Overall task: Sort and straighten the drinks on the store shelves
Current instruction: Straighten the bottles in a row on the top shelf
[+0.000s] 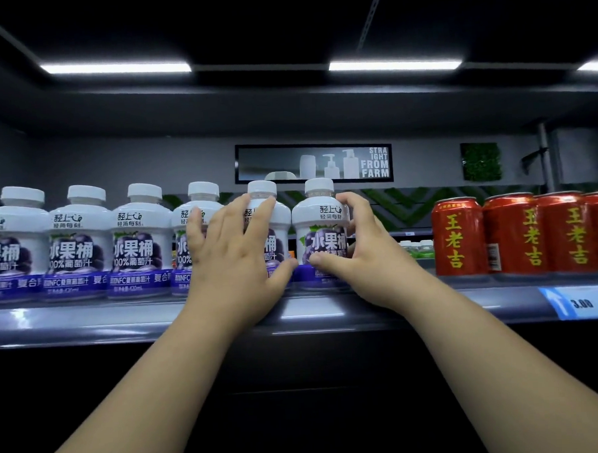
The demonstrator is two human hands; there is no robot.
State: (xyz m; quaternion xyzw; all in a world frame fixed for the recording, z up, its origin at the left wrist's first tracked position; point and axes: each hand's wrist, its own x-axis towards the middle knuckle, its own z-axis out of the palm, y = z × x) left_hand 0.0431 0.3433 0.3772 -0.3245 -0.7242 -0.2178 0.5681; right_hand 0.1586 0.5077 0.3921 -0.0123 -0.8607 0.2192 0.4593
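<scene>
1. The end bottle (321, 225) stood upright on the shelf (89, 317), rightmost of the white row, with a gap between it and the cans (459, 236) further right.
2. It lay straight ahead of the right hand (367, 254), which curled round its right side, thumb low on the front.
3. The left hand (234, 260) lay spread, fingers straight, against the next bottle (280, 213) to the left.

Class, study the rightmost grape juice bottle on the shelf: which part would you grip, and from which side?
Grip the rightmost bottle around its straight labelled body, below the wide shoulder, from the front-right. A neighbouring bottle crowds its left, while a gap separates it from the red cans. The right hand wraps it so.
</scene>
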